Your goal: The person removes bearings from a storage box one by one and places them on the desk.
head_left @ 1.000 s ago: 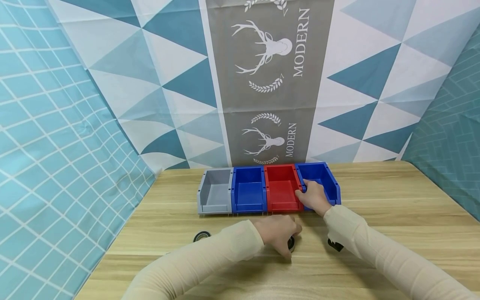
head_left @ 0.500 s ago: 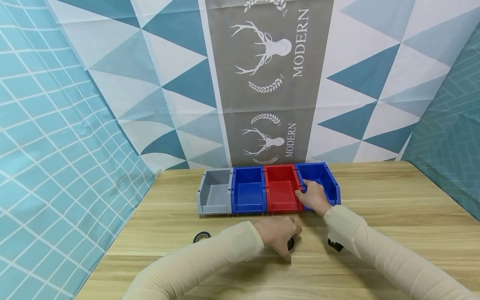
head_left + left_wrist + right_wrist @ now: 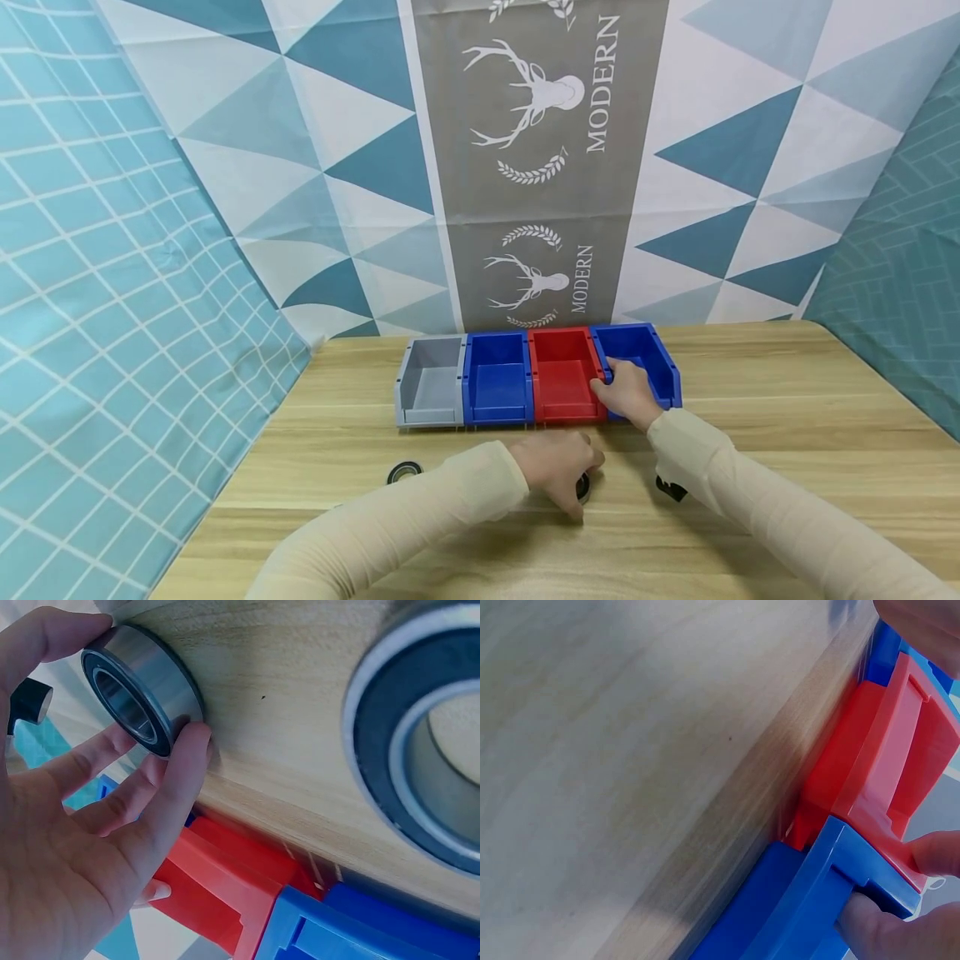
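My left hand [image 3: 551,468] pinches a ball bearing [image 3: 161,671] between thumb and fingers over the wooden table. In the left wrist view the bearing is tilted, its dark-sealed face and bore towards the palm. Another bearing [image 3: 405,472] lies to the left, partly behind the left forearm, and looks large in the left wrist view. My right hand [image 3: 628,396] pinches the adjoining side walls of the red bin [image 3: 564,387] and the right-hand blue bin [image 3: 660,367]. One digit rests on the red side, another reaches inside the blue bin [image 3: 821,881].
A grey bin [image 3: 435,387] and another blue bin [image 3: 498,387] continue the row leftwards. A black object [image 3: 671,489] lies partly under the right forearm, its kind unclear. Patterned cloth [image 3: 540,167] hangs behind the table [image 3: 787,392].
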The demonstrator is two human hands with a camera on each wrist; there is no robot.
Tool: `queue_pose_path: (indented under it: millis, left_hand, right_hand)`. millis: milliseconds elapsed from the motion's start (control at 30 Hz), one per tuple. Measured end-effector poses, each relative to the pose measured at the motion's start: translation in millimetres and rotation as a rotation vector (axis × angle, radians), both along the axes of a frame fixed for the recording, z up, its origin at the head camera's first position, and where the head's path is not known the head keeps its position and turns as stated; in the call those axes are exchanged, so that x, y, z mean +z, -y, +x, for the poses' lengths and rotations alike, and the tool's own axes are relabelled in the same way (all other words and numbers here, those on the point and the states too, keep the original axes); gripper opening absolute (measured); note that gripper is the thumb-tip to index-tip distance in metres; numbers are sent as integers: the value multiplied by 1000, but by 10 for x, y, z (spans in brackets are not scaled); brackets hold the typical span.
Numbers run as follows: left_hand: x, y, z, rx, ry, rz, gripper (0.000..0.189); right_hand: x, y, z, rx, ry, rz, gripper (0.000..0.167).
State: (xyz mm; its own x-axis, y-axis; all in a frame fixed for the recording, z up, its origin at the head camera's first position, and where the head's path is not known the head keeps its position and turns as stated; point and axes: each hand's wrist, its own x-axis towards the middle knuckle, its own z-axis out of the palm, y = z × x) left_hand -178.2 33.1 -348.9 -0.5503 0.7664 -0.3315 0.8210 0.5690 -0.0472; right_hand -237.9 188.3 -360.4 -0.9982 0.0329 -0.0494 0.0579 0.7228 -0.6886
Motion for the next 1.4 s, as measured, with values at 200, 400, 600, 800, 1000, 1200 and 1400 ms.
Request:
queue_pose_path:
  millis: [200,400,600,800,1000,1200,1400]
  left_hand:
    - [29,21,-8,9,15,4,58]
    - [55,52,-8,3,23,27,55]
    - [74,77,-28,-40,-39,62,50]
    - [127,74,-69,-22,-77,63,48]
    - [175,70,-119,-10,-120,77,53]
    - [220,71,-206,15,-106,160,49]
    - [268,66,-324,63,-72,225,49]
  right_hand:
    - [8,1,3,-1,-4,3,60]
    - [0,-5,16,3,-12,7,60]
    - [-16,-15,15,3,-22,6,60]
    - [-27,-27,5,3,-35,4,60]
    - [-35,-26,-4,8,-38,6,58]
    - [-42,-35,-7,15,-51,-1,57]
    - [-18,-42,-18,12,-58,0,58]
